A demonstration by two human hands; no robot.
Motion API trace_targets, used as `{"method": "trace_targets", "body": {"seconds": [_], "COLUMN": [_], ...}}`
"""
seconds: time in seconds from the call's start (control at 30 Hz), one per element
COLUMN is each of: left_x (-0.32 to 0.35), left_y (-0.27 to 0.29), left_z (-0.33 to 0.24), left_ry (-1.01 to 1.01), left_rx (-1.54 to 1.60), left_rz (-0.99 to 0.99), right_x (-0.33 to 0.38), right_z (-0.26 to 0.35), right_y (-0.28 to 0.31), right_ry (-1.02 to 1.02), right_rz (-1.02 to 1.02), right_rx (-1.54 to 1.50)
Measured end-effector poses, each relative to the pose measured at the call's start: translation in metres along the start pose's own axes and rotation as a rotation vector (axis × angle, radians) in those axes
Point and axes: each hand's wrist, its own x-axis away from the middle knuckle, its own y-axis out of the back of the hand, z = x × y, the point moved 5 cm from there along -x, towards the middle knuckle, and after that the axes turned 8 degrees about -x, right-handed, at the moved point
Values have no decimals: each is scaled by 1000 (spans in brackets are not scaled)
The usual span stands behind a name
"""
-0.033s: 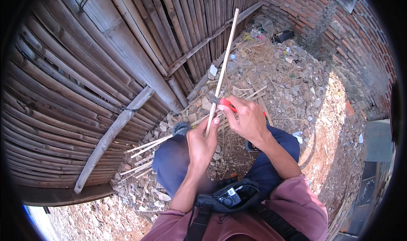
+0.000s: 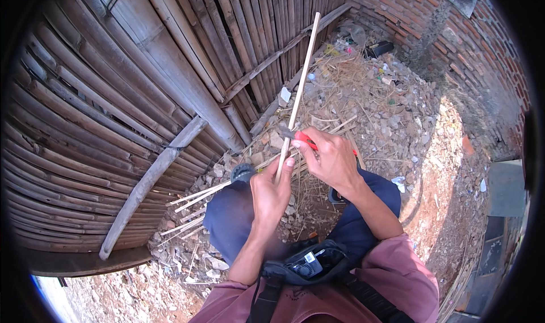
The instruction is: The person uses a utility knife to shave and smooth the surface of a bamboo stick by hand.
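A long, pale split-bamboo strip (image 2: 305, 67) stands out before me, slanting up and slightly right toward the bamboo wall. My left hand (image 2: 271, 193) is closed round its near end, thumb and fingers pinching it. In my right hand (image 2: 332, 158) is a pair of pliers (image 2: 304, 138) with red handles, gripped with the thumb pressed near the grey metal head. That head touches the strip just above my left fingers. My fingers partly hide the handles, and the exact bite of the jaws is too small to tell.
A bamboo wall (image 2: 91, 135) rises on the left, braced by a wooden pole (image 2: 153, 178). At the far right stands a brick wall (image 2: 420, 11). Rubble (image 2: 363, 107) covers the ground between. Cut bamboo strips (image 2: 193, 201) lie beside my left knee; a dark pouch (image 2: 309, 266) hangs at my waist.
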Motion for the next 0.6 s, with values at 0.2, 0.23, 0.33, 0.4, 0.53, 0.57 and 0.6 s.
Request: {"method": "trace_targets", "body": {"seconds": [0.2, 0.23, 0.33, 0.4, 0.53, 0.57, 0.6], "left_x": [1, 1, 1, 1, 2, 2, 2], "left_y": [1, 1, 1, 1, 4, 4, 4], "left_z": [-4, -5, -1, 0, -3, -3, -2], "left_ry": [-2, -1, -62, -96, -72, -88, -105], "left_rx": [-23, -28, -28, -19, -19, -16, -12], "left_rz": [0, 0, -19, -37, -17, -29, -41], "right_x": [-4, -5, -7, -10, -12, -12, -13], "right_z": [-7, -8, -9, -6, -4, -4, -6], "right_y": [2, 2, 2, 4, 6, 6, 5], "right_ry": [16, 12, 19, 32, 35, 48, 62], "right_rz": [-13, -13, -17, -26, -31, -47, -62], "right_rx": [-8, -10, -13, -27, -22, -19, -15]}}
